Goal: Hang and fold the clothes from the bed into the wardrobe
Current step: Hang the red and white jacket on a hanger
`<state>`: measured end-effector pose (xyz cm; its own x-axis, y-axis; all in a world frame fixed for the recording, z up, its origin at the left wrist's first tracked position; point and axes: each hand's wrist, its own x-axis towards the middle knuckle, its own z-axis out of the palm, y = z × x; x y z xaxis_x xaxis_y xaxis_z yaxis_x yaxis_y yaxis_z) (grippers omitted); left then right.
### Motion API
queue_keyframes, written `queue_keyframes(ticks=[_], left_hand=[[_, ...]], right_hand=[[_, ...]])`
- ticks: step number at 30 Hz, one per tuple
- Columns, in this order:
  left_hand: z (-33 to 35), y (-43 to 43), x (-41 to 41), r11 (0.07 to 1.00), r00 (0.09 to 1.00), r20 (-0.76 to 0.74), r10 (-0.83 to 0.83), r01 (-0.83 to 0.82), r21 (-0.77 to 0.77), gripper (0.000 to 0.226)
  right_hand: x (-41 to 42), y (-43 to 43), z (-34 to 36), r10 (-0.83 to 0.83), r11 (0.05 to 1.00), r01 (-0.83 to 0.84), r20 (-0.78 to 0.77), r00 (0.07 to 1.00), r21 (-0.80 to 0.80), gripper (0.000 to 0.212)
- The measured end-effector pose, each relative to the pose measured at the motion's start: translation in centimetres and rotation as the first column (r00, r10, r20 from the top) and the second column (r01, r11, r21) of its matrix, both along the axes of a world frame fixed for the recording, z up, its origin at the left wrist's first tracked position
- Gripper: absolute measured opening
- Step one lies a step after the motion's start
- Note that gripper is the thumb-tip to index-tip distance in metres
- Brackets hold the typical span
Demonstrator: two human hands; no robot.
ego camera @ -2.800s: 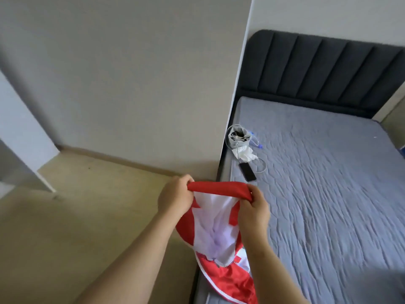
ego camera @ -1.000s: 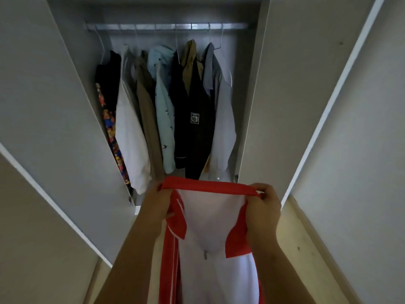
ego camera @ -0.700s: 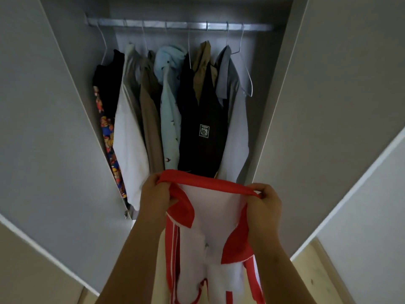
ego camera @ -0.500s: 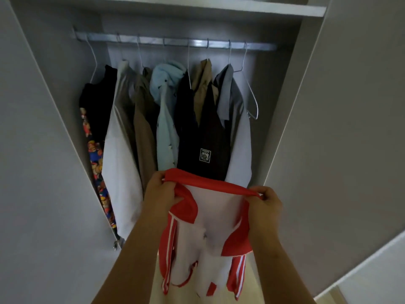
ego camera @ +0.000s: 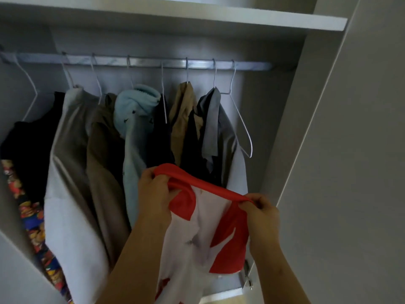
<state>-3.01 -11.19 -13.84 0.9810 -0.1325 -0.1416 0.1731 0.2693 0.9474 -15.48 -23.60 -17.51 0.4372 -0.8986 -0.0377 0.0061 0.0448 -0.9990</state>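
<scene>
Red and white shorts [ego camera: 203, 227] hang by their red waistband in front of the open wardrobe. My left hand [ego camera: 154, 194] grips the waistband's left end and my right hand [ego camera: 260, 212] pinches its right end, stretching the band between them. The shorts' lower part drops out of view at the bottom. Behind them a metal rail [ego camera: 153, 63] carries several hung garments. A bare white wire hanger [ego camera: 242, 126] hangs at the rail's right end, above and between my hands.
A wardrobe shelf [ego camera: 197, 17] runs above the rail. The open right door [ego camera: 350, 150] stands close beside my right hand. Hung clothes include a light blue shirt [ego camera: 131, 132], a grey shirt [ego camera: 72, 172] and a black top with a colourful print [ego camera: 28, 194].
I turned from the bed to the wardrobe with the shorts. In the last second I came closer and my hands lifted the waistband higher towards the hung clothes, left end now above the right.
</scene>
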Motion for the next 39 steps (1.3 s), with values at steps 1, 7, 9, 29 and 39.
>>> queue_keyframes(ticks=[1, 7, 9, 29, 39], left_hand=[[0.3, -1.1, 0.8, 0.999, 1.000, -0.013, 0.016, -0.016, -0.027, 0.018], [3.4, -6.9, 4.8, 0.968, 0.993, -0.093, 0.067, -0.088, -0.236, 0.022], [4.0, -8.5, 5.7, 0.958, 0.991, -0.101, 0.094, -0.117, -0.261, 0.022], [3.3, -13.4, 9.9, 0.937, 0.976, -0.153, 0.157, -0.196, -0.289, 0.023], [3.4, -11.8, 8.4, 0.935, 0.979, -0.105, 0.177, -0.200, -0.292, 0.028]], right_hand=[[0.9, -1.3, 0.3, 0.018, 1.000, -0.018, 0.017, 1.000, 0.005, 0.024], [6.9, -8.6, 2.8, 0.023, 0.999, -0.017, 0.165, 0.986, -0.035, 0.018], [8.5, -10.9, 3.5, -0.019, 0.991, 0.035, 0.128, 0.992, -0.131, 0.012], [16.1, -18.0, 5.7, 0.236, 0.955, -0.242, -0.056, 0.970, -0.174, 0.024], [14.1, -16.4, 5.9, 0.129, 0.962, -0.079, 0.180, 0.975, -0.260, 0.027]])
